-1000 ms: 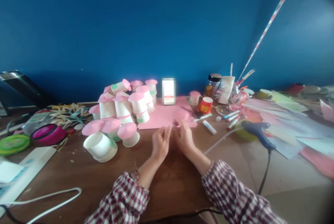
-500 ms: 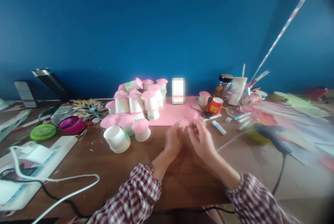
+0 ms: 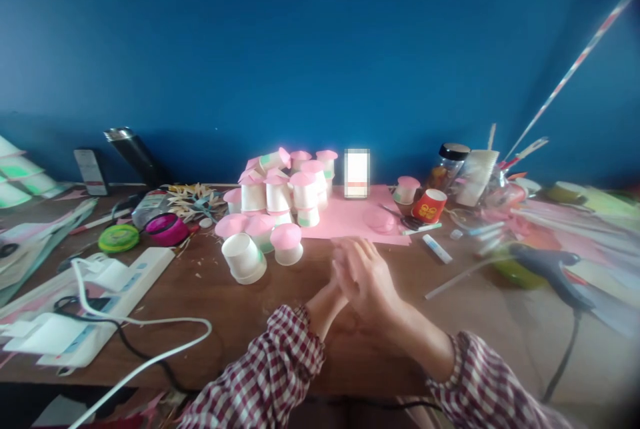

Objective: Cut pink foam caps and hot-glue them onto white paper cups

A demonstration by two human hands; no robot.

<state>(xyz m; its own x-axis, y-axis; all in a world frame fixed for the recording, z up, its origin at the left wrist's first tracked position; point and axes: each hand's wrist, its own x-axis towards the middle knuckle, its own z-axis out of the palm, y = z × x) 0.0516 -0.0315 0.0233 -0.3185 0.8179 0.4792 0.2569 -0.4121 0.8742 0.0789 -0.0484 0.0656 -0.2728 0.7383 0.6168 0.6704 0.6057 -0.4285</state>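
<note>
My right hand (image 3: 371, 283) lies across my left hand (image 3: 338, 279) above the front part of the table, the two touching. The right fingers are stretched out and close together, and I see nothing held in them. Most of my left hand's fingers are hidden behind the right one. Just beyond the hands a pink paper dome (image 3: 380, 220) rests on a pink sheet (image 3: 345, 212). To the left stand several white paper cups topped with pink paper caps, one of them a capped cup (image 3: 287, 245). A bare white cup (image 3: 243, 259) sits in front of them.
A glue gun (image 3: 555, 272) with a cord lies at the right, near a glue stick tube (image 3: 437, 249). Behind are a red paper cup (image 3: 429, 206), scissors (image 3: 410, 221) and a jar (image 3: 449, 165). A power strip (image 3: 150, 269) with white cables occupies the left.
My hands were slightly apart with fingers curled by the pink dome; now they have come together, right over left. The view has swung a little to the left.
</note>
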